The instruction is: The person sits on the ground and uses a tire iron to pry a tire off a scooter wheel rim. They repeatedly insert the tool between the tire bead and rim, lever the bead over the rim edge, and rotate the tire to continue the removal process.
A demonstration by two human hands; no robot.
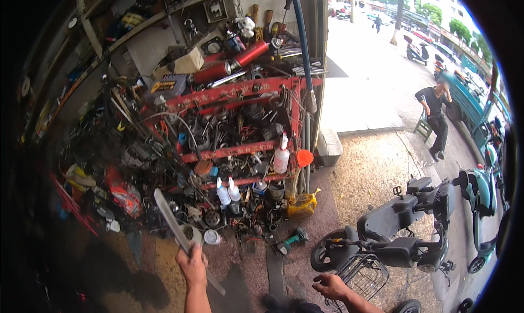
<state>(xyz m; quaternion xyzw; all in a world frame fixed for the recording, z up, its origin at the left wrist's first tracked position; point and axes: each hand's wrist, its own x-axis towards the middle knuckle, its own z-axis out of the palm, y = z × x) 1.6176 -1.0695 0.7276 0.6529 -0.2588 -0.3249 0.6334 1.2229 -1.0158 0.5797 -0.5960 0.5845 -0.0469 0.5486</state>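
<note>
**Bar held in left hand; right hand free**

Left of the grip: red bundle (123, 193) amid clutter, well apart. The metal bar (174, 222) slants through the left hand (192, 266), fingers wrapped round it; its long end reaches beyond and left of the grip, its short end nearer and right. Just beyond the grip, to the right: white tub (212, 237); farther off, two spray bottles (222, 194). Further right, power tool (295, 241) on the floor. Right hand (331, 286): fingers loosely bent, no object seen in it; basket (371, 275) beside it, contact cannot be told.

Step in hand, judged: handling the bar one-handed. Next move probably calls for a firm hold, with the far end kept clear of tub and bottles.
</note>
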